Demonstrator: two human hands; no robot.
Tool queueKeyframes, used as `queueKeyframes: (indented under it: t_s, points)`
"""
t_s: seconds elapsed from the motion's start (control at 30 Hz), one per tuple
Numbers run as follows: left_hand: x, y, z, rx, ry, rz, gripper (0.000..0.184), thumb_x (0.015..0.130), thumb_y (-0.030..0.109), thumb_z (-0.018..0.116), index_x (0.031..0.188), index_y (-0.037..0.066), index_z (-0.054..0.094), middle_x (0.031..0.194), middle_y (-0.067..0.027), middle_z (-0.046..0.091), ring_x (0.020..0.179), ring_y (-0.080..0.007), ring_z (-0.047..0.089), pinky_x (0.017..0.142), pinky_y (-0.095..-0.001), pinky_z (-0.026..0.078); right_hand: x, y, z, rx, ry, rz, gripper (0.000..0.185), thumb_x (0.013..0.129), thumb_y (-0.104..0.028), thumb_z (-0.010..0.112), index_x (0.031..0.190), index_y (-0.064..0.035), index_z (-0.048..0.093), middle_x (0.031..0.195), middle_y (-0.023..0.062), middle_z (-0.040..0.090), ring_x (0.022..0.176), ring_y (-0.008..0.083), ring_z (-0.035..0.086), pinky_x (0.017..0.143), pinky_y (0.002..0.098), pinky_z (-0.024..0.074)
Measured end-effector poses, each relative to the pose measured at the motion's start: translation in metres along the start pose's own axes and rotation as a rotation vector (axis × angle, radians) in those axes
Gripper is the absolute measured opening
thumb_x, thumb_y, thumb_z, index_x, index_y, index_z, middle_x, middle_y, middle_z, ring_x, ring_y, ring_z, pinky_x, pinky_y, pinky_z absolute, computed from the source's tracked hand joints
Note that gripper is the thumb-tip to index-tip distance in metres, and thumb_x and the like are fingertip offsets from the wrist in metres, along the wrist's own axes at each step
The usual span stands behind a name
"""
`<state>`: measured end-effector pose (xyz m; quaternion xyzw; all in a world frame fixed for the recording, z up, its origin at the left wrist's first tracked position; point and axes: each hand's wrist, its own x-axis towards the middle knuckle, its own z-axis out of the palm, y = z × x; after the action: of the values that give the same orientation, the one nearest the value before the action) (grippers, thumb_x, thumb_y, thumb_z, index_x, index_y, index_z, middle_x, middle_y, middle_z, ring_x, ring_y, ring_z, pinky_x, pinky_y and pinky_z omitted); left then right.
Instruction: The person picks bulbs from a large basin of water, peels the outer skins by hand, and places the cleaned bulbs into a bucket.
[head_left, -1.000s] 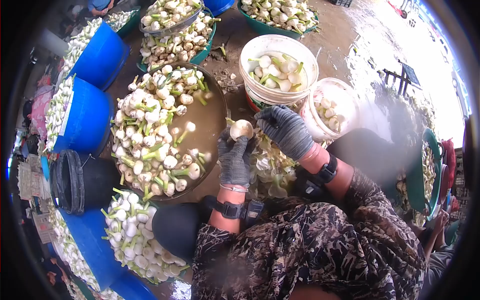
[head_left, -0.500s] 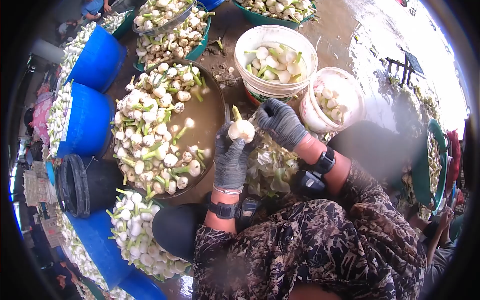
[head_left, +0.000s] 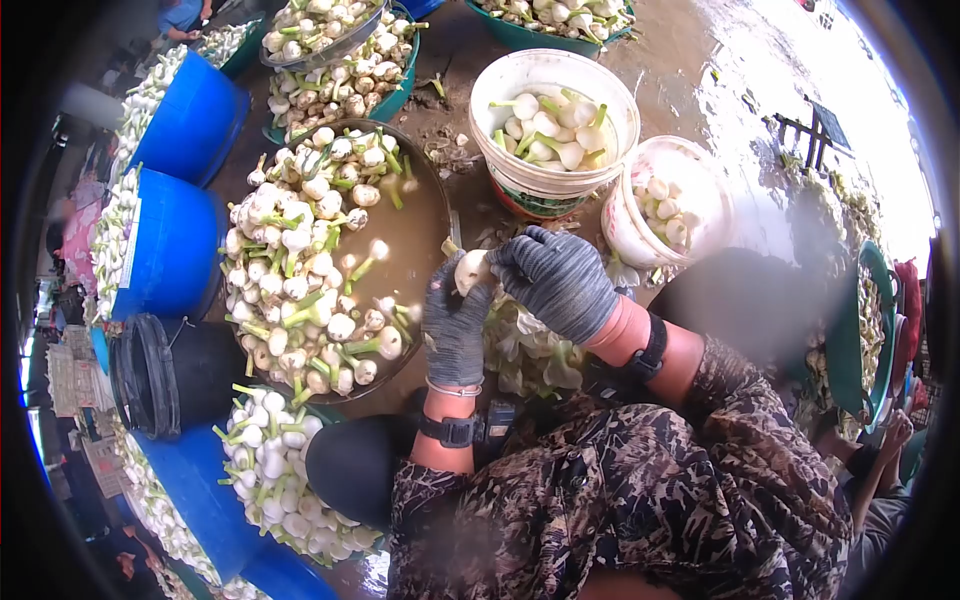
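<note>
My left hand (head_left: 456, 325) grips a bulb (head_left: 469, 273); my right hand (head_left: 560, 285) curls against it, grip unclear. Whiter bulbs (head_left: 553, 130) in the bucket (head_left: 512, 172) beyond look finished; muddier bulbs (head_left: 300, 215) leftward seem waiting.

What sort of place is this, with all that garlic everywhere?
It looks like a garlic-handling workplace, maybe a shed or yard. Bulbs are heaped in a wide pan, more fill big blue tubs, and a gloved left hand holds one bulb near loose peelings.
</note>
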<state>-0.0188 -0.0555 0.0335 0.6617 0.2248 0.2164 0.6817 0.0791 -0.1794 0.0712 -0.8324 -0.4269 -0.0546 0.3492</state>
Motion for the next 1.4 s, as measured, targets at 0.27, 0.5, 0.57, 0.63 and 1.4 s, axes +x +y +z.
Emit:
queueKeyframes:
  t_s: [0.27, 0.5, 0.57, 0.63, 1.4]
  points:
    - [-0.002, -0.003, -0.005, 0.022, -0.141, 0.034, 0.042, 0.090, 0.015, 0.065, 0.128, 0.002, 0.052, 0.123, -0.0095, 0.056, 0.111, -0.0182, 0.055, 0.097, -0.0338, 0.047, -0.001, 0.010, 0.008, 0.138, 0.070, 0.113, 0.011, 0.081, -0.014, 0.066, 0.084, -0.0059, 0.059, 0.073, 0.0152, 0.060, 0.067, 0.0361, 0.061, 0.061, 0.0439, 0.0503]
    - [-0.002, -0.005, -0.008, -0.664, -0.187, -0.149, 0.052, 0.093, 0.018, 0.062, 0.140, 0.005, 0.042, 0.139, -0.0061, 0.047, 0.118, -0.0223, 0.052, 0.100, -0.0416, 0.049, 0.021, 0.098, -0.005, 0.027, 0.296, 0.506, 0.014, 0.091, -0.019, 0.061, 0.090, -0.0046, 0.063, 0.077, 0.0174, 0.066, 0.071, 0.0353, 0.065, 0.066, 0.0433, 0.0515]
    - [0.002, -0.010, -0.014, -0.810, -0.271, -0.153, 0.055, 0.092, 0.019, 0.063, 0.141, 0.005, 0.041, 0.138, -0.0072, 0.048, 0.117, -0.0222, 0.053, 0.099, -0.0431, 0.049, 0.019, 0.098, -0.005, 0.036, 0.321, 0.481, 0.014, 0.088, -0.020, 0.064, 0.093, -0.0060, 0.065, 0.084, 0.0163, 0.068, 0.079, 0.0343, 0.065, 0.072, 0.0421, 0.0519]
    - [0.005, -0.018, -0.017, -0.837, -0.287, -0.191, 0.061, 0.090, 0.025, 0.066, 0.142, 0.006, 0.040, 0.135, -0.0080, 0.049, 0.117, -0.0220, 0.053, 0.098, -0.0415, 0.048, 0.020, 0.059, -0.022, 0.069, 0.292, 0.037, 0.016, 0.083, -0.019, 0.069, 0.096, -0.0094, 0.067, 0.097, 0.0124, 0.068, 0.093, 0.0312, 0.064, 0.083, 0.0410, 0.0497]
    - [0.002, 0.003, -0.009, 0.076, -0.509, 0.183, 0.082, 0.079, 0.037, 0.074, 0.144, 0.005, 0.036, 0.140, -0.0109, 0.045, 0.128, -0.0229, 0.044, 0.107, -0.0367, 0.036, -0.008, 0.026, 0.001, 0.723, -0.277, 0.448, 0.018, 0.090, -0.019, 0.066, 0.094, -0.0016, 0.063, 0.078, 0.0136, 0.064, 0.071, 0.0216, 0.062, 0.069, 0.0330, 0.0504]
